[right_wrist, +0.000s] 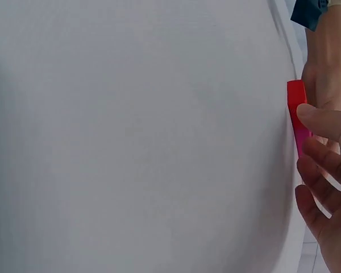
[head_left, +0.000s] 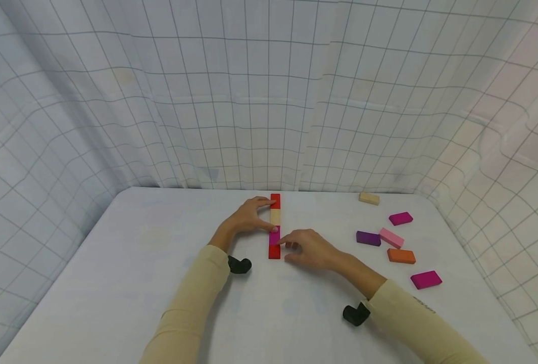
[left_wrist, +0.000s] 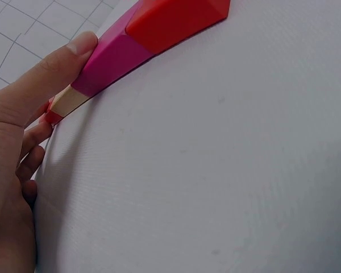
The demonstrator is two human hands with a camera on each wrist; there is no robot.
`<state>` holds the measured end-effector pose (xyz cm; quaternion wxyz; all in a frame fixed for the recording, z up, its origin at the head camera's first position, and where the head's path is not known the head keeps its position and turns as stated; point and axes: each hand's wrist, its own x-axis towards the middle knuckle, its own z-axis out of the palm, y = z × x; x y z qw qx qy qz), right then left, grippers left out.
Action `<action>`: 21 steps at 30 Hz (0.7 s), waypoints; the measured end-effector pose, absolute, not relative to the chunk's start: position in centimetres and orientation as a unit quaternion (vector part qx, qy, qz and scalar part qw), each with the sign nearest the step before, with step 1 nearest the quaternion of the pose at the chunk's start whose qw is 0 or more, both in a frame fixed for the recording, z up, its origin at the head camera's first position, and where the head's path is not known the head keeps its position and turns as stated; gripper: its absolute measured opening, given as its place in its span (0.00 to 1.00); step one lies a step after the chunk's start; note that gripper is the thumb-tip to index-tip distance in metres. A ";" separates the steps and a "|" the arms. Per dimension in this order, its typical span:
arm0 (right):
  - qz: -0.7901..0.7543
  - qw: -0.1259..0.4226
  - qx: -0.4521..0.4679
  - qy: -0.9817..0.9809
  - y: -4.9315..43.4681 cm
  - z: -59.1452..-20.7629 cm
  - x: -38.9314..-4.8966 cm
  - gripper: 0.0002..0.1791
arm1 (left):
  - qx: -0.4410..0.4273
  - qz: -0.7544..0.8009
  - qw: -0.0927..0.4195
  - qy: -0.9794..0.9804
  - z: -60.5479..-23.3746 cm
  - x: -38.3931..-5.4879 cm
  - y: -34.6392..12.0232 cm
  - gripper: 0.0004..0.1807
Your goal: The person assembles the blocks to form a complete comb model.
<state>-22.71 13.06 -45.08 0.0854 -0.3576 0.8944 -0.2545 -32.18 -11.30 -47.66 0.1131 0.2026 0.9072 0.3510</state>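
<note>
Two hands at an end-to-end row of blocks on the bench point(head_left: 291, 313).
The right hand point(head_left: 311, 248), loosely bent and gripping nothing, has the near red block point(head_left: 275, 253) just left of its thumb and its index fingertip at the magenta block point(head_left: 273, 237); beyond, the left hand point(head_left: 247, 215), spread wide without a grip, thumbs that magenta block, spans the cream block point(head_left: 275, 217) and touches the far red block point(head_left: 275, 197).

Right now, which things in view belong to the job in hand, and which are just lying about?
Seemingly in the job, lined up by left hand and right hand:
far red block
cream row block
magenta row block
near red block

Seemingly just lying about, to the right:
loose cream block
far loose magenta block
purple block
pink block
orange block
near loose magenta block
</note>
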 end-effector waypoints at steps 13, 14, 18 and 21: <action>-0.272 0.086 -0.335 0.898 16.6 -44.6 -23.6 0.20 | 0.200 0.347 0.114 0.909 -47.8 -32.2 -11.3 0.50; -0.274 0.085 -0.331 0.899 17.0 -44.6 -23.7 0.20 | 0.200 0.348 0.115 0.909 -47.8 -32.2 -11.3 0.50; -0.284 0.082 -0.312 0.903 18.7 -44.3 -23.8 0.20 | 0.203 0.354 0.116 0.906 -47.8 -32.2 -11.3 0.50; -0.292 0.072 -0.302 0.905 20.3 -44.2 -23.8 0.19 | 0.209 0.355 0.115 0.904 -47.7 -32.2 -11.4 0.50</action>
